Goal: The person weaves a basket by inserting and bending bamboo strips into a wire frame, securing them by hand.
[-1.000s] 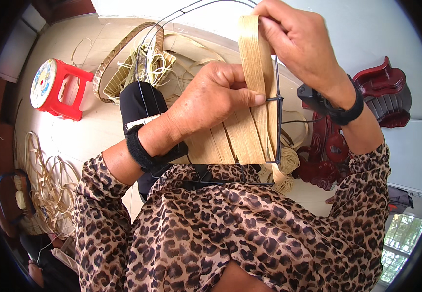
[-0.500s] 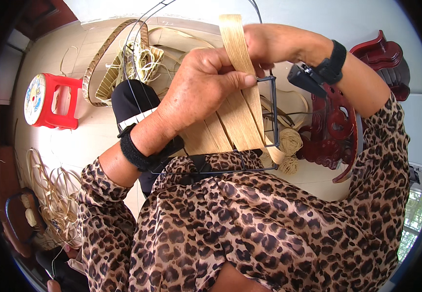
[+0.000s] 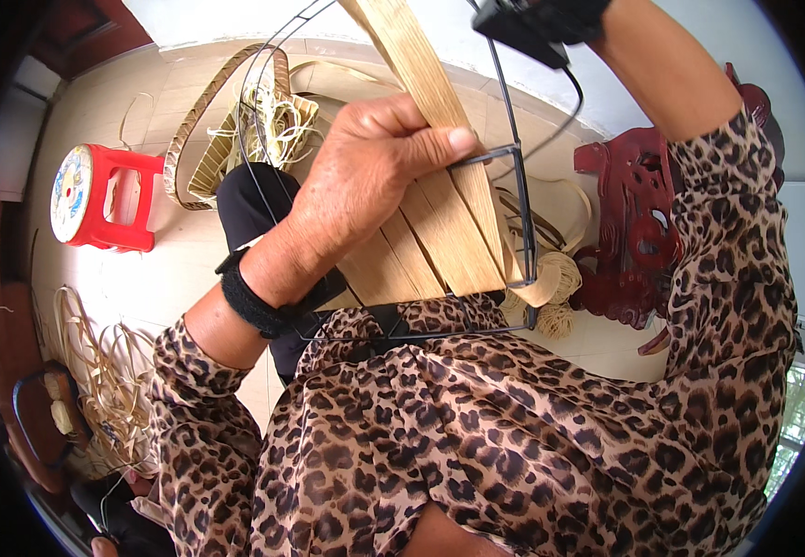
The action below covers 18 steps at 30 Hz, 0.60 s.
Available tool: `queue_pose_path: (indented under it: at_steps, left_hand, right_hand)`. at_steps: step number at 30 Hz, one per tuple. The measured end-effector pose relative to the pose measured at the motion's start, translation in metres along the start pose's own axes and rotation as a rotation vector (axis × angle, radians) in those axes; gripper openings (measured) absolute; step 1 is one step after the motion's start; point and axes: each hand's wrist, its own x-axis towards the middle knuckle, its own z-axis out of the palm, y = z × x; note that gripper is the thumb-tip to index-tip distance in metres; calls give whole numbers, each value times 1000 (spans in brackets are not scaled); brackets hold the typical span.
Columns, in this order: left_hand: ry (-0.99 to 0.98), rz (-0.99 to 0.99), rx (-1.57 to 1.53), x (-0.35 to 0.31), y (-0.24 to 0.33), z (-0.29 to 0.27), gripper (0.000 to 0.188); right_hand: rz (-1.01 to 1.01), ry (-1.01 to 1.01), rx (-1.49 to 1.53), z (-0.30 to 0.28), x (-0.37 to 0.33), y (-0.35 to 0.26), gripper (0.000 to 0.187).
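Observation:
A flat tan strip of woven fibre (image 3: pixel 412 56) runs up and left from a black wire frame (image 3: pixel 519 200) on my lap. My left hand (image 3: pixel 361 153) is closed on this strip, thumb pressed over it beside the frame's upper bar. Several wide tan strips (image 3: pixel 430 232) lie side by side across the frame, partly hidden by that hand. The strip's tail end (image 3: pixel 540 290) loops round the frame's lower right corner. My right forearm reaches up past the top edge, and its hand is out of the picture; only the black wristband shows there.
A red stool (image 3: pixel 110 195) stands at left. Behind my knee is a basket with a braided handle (image 3: pixel 180 130) and pale shredded strands. Loose strips (image 3: pixel 110 371) lie heaped on the floor at lower left. Cord balls (image 3: pixel 556 292) and carved dark-red furniture (image 3: pixel 630 232) are at right.
My right hand has gone up and out of the picture, and the strip is stretched further up and left. My left hand keeps its pinch, a little lower and to the left.

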Motion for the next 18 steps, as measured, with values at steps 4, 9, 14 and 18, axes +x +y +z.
queue_pose_path:
  at_steps: [4,9,14,18]
  left_hand:
    - [-39,-123,-4,3,5,5,21]
    - [0,-25,21,1,-6,11,20]
    - [104,210,74,2,-25,16,17]
    - [100,252,27,2,-25,16,18]
  right_hand:
    - [-2,-115,247,-1,-16,7,22]
    - [69,-498,-221,-9,-45,16,44]
    - [441,-1158,-44,-28,-60,25,20]
    - [530,-1351,93,-21,-58,33,24]
